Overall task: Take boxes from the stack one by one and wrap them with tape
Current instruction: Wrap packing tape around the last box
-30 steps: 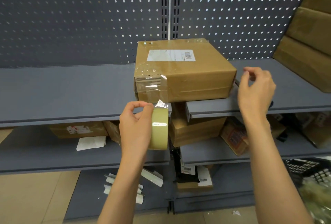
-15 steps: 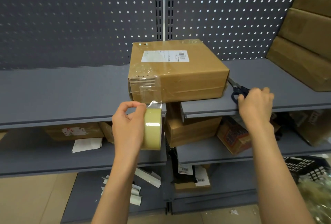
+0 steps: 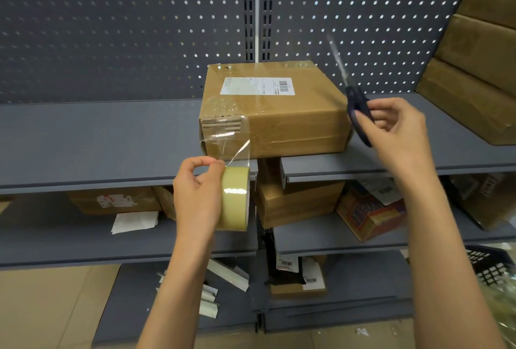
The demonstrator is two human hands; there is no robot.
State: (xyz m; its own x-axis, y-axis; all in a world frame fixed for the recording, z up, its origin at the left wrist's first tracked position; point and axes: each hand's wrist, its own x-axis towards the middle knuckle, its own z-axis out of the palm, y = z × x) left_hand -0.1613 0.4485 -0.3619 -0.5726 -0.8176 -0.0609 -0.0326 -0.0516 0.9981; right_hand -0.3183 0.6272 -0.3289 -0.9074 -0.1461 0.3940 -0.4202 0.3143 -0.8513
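A grey metal shelf runs across the view, backed by a dark perforated panel with a slotted upright behind the box. The brown cardboard box sits on this shelf at the join between two shelf sections, its front edge at the shelf lip. To the right of the box, a stack of plain brown boxes leans against the panel. Below the box, lower shelves hold another brown carton, a printed red and blue carton, scraps of white paper and some white strips; a dark basket shows low to the right of the box, above a tan floor.

The left hand is raised in front of and below the box's left front corner, fingers and thumb curled round a roll of tape held on edge. A clear strip of tape stretches from the roll up to the box's left front face, where it is stuck. The right hand is lifted just right of the box, fingers curled round the dark handles of a pair of scissors, whose blurred blades point up and left over the box's right edge.

A white shipping label with a barcode lies on top of the box; its print is too small to read.
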